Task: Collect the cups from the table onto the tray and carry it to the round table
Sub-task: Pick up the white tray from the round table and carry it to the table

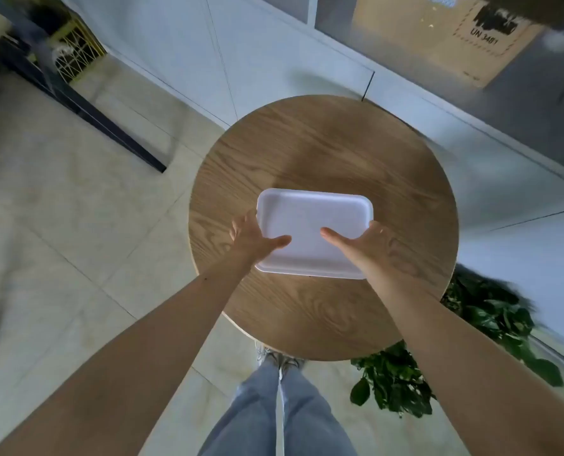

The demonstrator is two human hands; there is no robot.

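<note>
A white rectangular tray (310,218) with rounded corners is over the middle of the round wooden table (323,153). It is bare inside; no cups are in view. My left hand (251,236) grips the tray's left edge, thumb lying on its inner surface. My right hand (369,245) grips the right edge in the same way, thumb pointing inward. Whether the tray rests on the tabletop or is held just above it I cannot tell.
A leafy green plant (471,350) stands on the floor at the table's right near side. White cabinets (257,54) run along the wall behind the table. A dark frame (86,110) crosses the tiled floor at the left. My legs and shoes (280,360) are below the table's near edge.
</note>
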